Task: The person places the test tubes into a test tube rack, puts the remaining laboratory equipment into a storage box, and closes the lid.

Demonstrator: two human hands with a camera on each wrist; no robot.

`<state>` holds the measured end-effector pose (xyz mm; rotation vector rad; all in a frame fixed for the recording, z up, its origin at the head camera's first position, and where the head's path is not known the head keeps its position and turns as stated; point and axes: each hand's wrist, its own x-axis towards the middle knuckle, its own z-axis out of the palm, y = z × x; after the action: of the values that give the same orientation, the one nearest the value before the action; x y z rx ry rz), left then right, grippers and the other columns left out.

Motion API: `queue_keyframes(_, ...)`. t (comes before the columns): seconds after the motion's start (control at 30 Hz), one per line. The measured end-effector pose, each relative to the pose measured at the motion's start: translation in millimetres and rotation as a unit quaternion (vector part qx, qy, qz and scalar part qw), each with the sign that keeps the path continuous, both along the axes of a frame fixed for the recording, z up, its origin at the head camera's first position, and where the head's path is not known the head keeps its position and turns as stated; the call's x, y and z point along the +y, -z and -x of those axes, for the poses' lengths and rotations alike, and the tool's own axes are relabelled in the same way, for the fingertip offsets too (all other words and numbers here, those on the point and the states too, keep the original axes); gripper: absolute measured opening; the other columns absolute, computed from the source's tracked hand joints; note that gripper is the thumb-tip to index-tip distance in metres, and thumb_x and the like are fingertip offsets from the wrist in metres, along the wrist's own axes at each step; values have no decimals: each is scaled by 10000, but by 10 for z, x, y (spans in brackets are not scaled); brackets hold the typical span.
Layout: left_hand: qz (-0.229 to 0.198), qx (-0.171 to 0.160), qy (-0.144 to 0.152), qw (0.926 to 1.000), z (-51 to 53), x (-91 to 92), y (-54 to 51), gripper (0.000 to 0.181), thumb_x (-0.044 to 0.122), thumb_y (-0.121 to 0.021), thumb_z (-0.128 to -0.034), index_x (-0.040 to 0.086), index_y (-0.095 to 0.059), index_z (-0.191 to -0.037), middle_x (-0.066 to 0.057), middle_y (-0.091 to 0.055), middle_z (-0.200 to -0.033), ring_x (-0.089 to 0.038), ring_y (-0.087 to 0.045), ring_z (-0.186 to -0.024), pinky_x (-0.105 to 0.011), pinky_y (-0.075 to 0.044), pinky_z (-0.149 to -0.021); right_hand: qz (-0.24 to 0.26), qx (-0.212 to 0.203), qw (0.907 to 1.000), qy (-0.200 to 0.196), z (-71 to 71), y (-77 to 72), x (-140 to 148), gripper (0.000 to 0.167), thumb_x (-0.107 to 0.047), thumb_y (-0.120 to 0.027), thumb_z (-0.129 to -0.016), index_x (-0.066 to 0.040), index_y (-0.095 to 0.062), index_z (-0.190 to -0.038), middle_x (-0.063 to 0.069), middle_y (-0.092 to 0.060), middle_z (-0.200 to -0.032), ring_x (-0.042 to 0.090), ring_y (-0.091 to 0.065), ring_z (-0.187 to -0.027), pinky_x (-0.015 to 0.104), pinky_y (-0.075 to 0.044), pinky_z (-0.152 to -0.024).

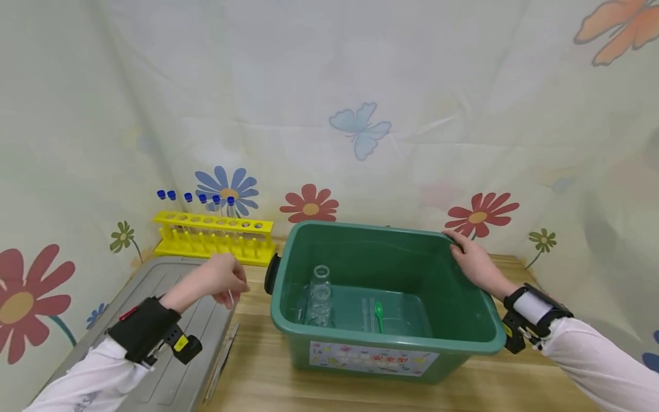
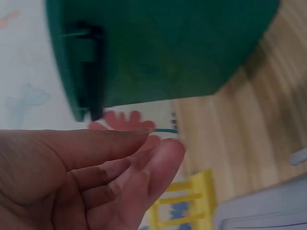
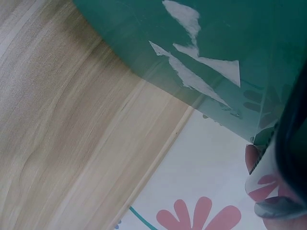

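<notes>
A green plastic bin (image 1: 391, 341) stands on the wooden table, with a printed label on its front. My right hand (image 1: 476, 266) grips its far right corner rim; the right wrist view shows only bits of those fingers past the bin's wall. To the left of the bin, my left hand (image 1: 221, 277) hovers with fingers loosely bent and nothing visible between thumb and fingers (image 2: 165, 165). Inside the bin are clear glass bottles (image 1: 320, 294), thin clear tubes (image 1: 368, 315) and a green spoon (image 1: 379, 313).
A yellow test tube rack (image 1: 213, 220) with several blue-capped tubes stands behind my left hand. A grey lid (image 1: 170, 343) lies on the left, with metal tweezers (image 1: 221, 363) along its edge. A flowered curtain (image 1: 412, 114) hangs behind the wooden table (image 1: 257, 366).
</notes>
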<state>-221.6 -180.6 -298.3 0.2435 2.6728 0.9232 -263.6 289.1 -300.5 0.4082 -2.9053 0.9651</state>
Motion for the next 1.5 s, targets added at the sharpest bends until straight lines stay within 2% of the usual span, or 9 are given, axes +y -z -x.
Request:
queue_keyframes(0.13,374,-191,5,9991,-45,-37,247,156,39,-673,-789,31,-610,-647,-78,-562,-522,-171,-562,-419,-261,-467,-421,-1,-28,10000,14,3,-16,-6,420,-28,-355,-965,54,-278,-1369,144,-466,-780,208,-390,-523,287,-346,-469)
queue_keyframes(0.23,694,-353,28,9970,-93,-56,366,166,21,-688,-764,21,-613,-616,-65,-556,-495,-148,-533,-395,-242,-444,-404,41,-54,10000,1,8,-29,-3,420,-30,-351,-966,54,-275,-1371,162,-479,-817,209,-397,-529,288,-351,-472)
queue_keyframes(0.4,1155,-716,-47,9907,-163,-37,511,171,-31,-693,-732,-4,-580,-607,-62,-548,-471,-127,-506,-388,-226,-432,-403,13,-24,10000,15,11,-46,7,418,-32,-346,-968,52,-275,-1371,137,-449,-765,206,-390,-521,286,-346,-468)
queue_keyframes(0.57,1173,-1051,-443,9865,-228,0,641,209,-93,-705,-703,-6,-521,-655,-101,-555,-530,-153,-543,-418,-248,-471,-430,3,-42,10000,17,20,-34,14,419,-37,-342,-970,48,-271,-1374,107,-414,-715,203,-381,-517,287,-339,-466)
queue_keyframes(0.67,1280,-1077,-389,9851,-246,0,710,219,-95,-714,-694,-13,-516,-645,-100,-549,-519,-149,-534,-407,-241,-465,-424,38,-53,10000,9,21,-24,17,419,-37,-343,-970,48,-272,-1374,107,-428,-730,202,-387,-519,287,-340,-465)
queue_keyframes(0.93,1098,-946,-266,9891,-249,-19,822,268,-153,-676,-659,-15,-451,-701,-110,-535,-476,-149,-514,-355,-232,-426,-370,-11,36,10000,-3,13,-15,20,414,-34,-353,-968,53,-284,-1367,86,-400,-685,200,-392,-515,283,-348,-469)
queue_keyframes(1.07,1255,-936,-194,9875,-238,-8,849,243,-129,-697,-670,-28,-476,-687,-106,-538,-468,-153,-537,-367,-225,-435,-382,0,-20,10000,39,10,-7,21,418,-32,-352,-966,50,-281,-1370,92,-413,-697,201,-393,-513,281,-346,-466)
queue_keyframes(1.27,1042,-972,-323,9893,-257,8,878,246,-102,-733,-654,-37,-504,-591,-92,-528,-433,-158,-555,-378,-242,-469,-403,8,-53,10000,60,12,3,23,419,-31,-355,-964,51,-284,-1368,84,-393,-674,200,-388,-509,278,-344,-463)
queue_keyframes(1.5,938,-1172,-497,9874,-260,56,851,203,-83,-717,-684,-41,-545,-585,-81,-550,-456,-131,-556,-393,-219,-465,-415,23,-44,10000,45,10,7,21,415,-31,-355,-964,53,-290,-1365,77,-393,-658,193,-377,-490,277,-340,-457)
